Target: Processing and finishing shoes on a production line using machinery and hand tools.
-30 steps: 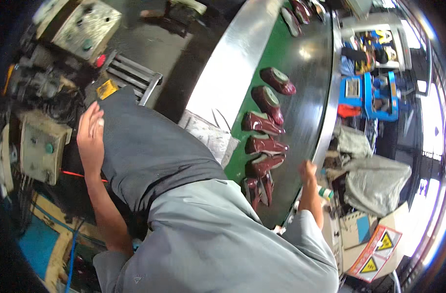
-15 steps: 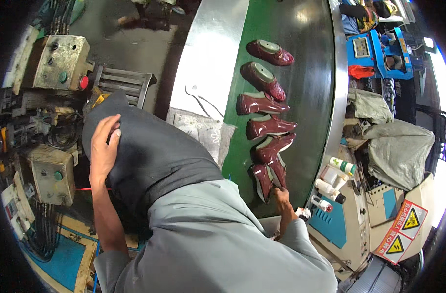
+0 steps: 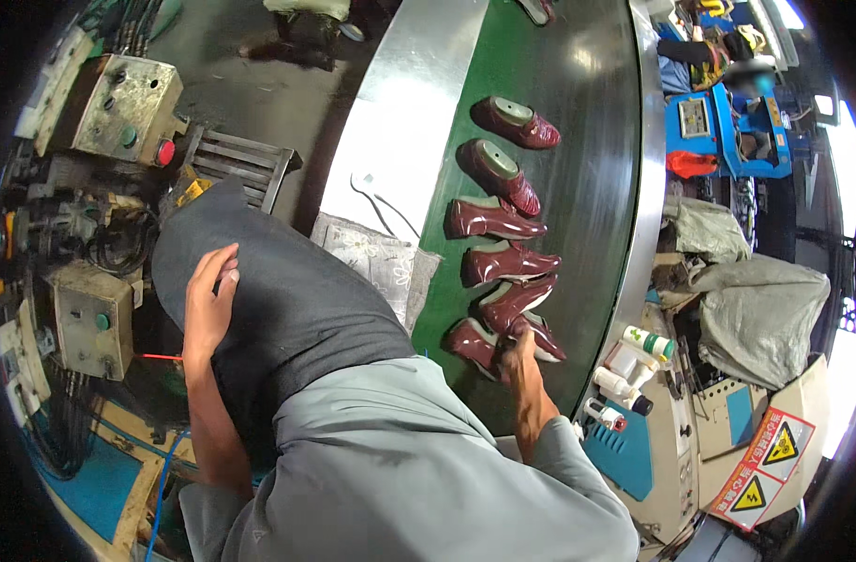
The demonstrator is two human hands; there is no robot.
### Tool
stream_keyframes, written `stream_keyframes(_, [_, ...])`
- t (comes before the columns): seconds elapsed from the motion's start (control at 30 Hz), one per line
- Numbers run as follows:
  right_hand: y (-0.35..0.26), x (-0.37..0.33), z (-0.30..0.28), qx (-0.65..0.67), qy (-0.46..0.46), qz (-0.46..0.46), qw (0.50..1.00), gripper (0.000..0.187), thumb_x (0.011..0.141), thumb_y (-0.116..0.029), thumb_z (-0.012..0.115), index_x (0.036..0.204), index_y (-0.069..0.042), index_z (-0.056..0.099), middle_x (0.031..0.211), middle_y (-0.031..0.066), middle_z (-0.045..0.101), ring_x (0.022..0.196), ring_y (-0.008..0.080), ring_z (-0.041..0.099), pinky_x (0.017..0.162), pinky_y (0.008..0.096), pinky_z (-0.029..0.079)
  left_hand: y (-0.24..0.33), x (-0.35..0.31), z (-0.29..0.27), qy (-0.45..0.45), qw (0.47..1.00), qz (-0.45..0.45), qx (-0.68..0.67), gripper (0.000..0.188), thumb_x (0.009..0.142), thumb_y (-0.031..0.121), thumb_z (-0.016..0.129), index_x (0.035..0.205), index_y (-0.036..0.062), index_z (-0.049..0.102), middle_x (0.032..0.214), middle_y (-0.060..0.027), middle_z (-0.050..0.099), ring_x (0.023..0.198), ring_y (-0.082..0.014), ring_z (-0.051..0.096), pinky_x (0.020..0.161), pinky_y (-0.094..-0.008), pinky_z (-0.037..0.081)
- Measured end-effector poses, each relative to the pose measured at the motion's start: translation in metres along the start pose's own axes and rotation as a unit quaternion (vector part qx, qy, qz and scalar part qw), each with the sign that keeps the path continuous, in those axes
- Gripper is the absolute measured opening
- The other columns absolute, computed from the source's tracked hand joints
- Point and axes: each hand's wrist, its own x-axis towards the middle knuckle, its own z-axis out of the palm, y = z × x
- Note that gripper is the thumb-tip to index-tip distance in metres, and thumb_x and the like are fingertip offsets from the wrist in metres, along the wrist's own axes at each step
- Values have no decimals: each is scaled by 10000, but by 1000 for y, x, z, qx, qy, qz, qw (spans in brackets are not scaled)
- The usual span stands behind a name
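Note:
My right hand [image 3: 523, 367] is closed round a glossy dark red shoe [image 3: 544, 341] at the near end of a row on a green belt [image 3: 592, 178]; my fingers partly hide it. Just left of that hand another red shoe [image 3: 472, 343] lies at a slant. Beyond them, several more red shoes [image 3: 509, 264] lie crosswise, the farther ones showing pale green insides [image 3: 496, 159]. My left hand [image 3: 209, 304] rests against my dark-trousered thigh, fingers stretched out and holding nothing.
Pliers [image 3: 383, 201] and a grey patterned cloth [image 3: 376, 265] lie on the metal ledge left of the belt. Bottles [image 3: 625, 386] stand along its right edge beside a machine with warning signs [image 3: 763, 468]. Control boxes [image 3: 128, 108] and a slatted stool [image 3: 236, 164] are at left.
My right hand has moved forward and slightly left. The nearest shoes have shifted and turned on the belt. Another shoe has come into view at the far end.

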Motion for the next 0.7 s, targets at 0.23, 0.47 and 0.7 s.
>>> stream_keyframes(0.23, [-85,79,16,239,-38,-55,969,556,956,-349,759,1414,-90,580,1365,125,663,1285,363,670,1035,467,550,7,18,22,-3,997,43,-59,400,989,-86,621,1378,-12,669,1286,-152,704,1152,-257,723,1006,-348,560])
stream_keyframes(0.47, [-105,0,63,-343,-224,-148,900,1263,963,-495,815,1736,-19,-62,1722,294,325,1591,401,363,1283,589,280,17,10,9,-11,997,72,14,383,1000,-47,620,1378,-26,672,1297,-158,701,1148,-267,711,1023,-355,550])
stream_keyframes(0.7, [-8,-48,-41,-803,-253,-349,412,1197,798,-436,913,1746,-190,225,1616,305,462,1434,538,508,1180,586,454,-6,-8,14,25,994,30,-106,375,1013,-44,617,1384,-26,671,1312,-154,703,1194,-243,709,1036,-339,553])
